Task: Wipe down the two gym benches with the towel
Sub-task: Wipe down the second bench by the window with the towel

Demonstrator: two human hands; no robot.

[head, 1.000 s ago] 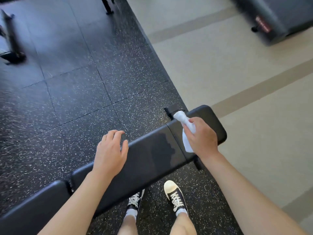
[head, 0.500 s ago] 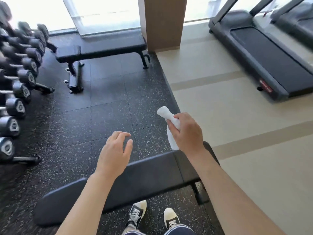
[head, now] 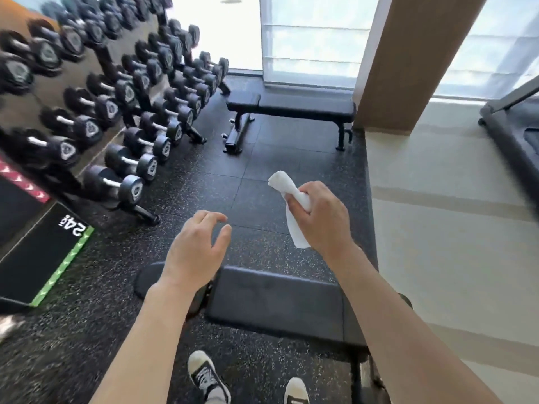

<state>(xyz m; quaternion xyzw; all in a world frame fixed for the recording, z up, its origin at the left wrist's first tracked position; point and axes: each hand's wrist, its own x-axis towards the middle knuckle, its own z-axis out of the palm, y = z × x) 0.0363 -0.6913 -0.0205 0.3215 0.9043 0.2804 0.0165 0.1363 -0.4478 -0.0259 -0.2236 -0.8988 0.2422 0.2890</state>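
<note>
Two raised hands, right hand (head: 320,217) gripping towel (head: 287,191), left hand (head: 195,252) loose

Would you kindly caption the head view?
Right hand grips towel above near bench; far bench waits.

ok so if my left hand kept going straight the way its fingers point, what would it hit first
Probably nothing close. The left hand hangs above the near bench, fingers pointing forward over bare black floor. The far bench lies roughly in that line, though depth is unclear.
</note>
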